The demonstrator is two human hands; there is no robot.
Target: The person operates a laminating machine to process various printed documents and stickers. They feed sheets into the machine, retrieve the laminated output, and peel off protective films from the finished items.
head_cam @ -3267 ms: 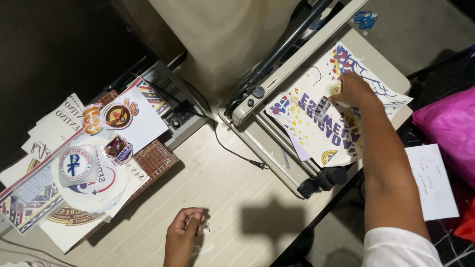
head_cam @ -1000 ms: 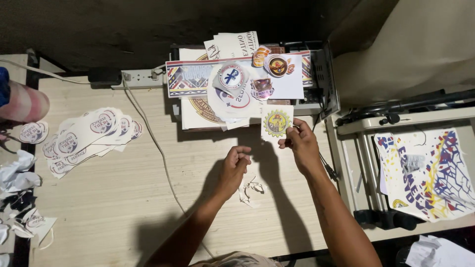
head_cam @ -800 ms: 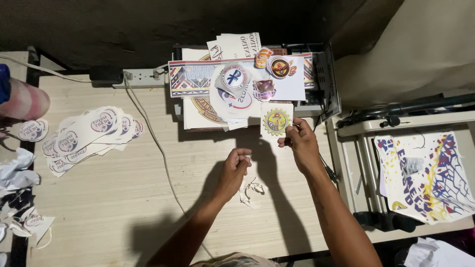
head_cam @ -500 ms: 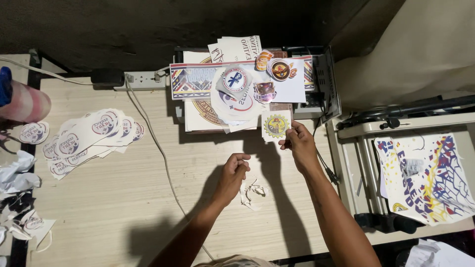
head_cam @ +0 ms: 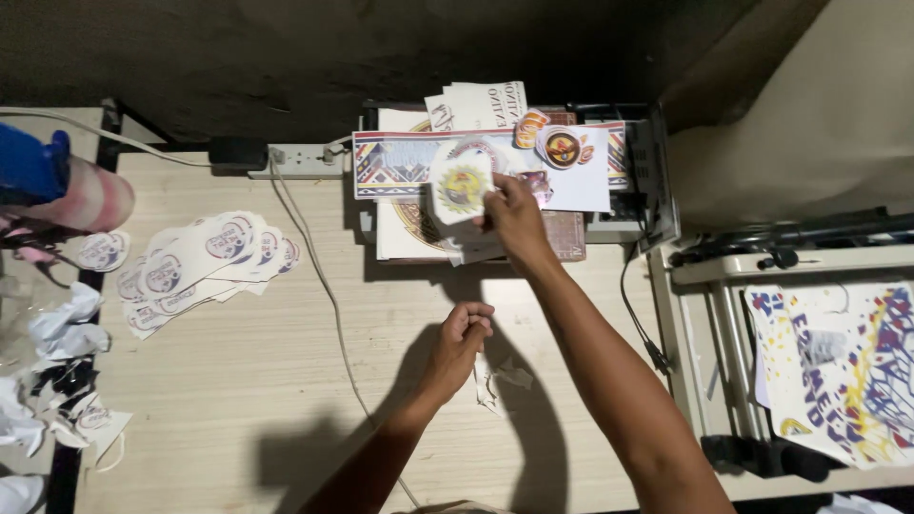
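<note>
Placing cut round sticker [head_cam: 462, 187] onto far pile of printed sheets [head_cam: 476, 190].
Gripping the sticker, yellow emblem on white, by its right edge with right hand [head_cam: 514, 217], fingers pinched; holding it just over the stack at far centre, not yet let go. Resting left hand [head_cam: 459, 345] on wooden table [head_cam: 238, 381] near centre, fingers curled in; touching a strip of white backing scrap [head_cam: 495, 381], cannot tell whether pinching it. Judging progress as mid-batch: fanned pile of finished round stickers [head_cam: 190, 271] lying far left, crumpled offcuts [head_cam: 57, 362] heaping at left edge, more cut pieces sitting on the far stack. Remaining, by the look of it: uncut colourful printed sheet [head_cam: 847, 371] lying on machine bed at right, well apart from both hands.
</note>
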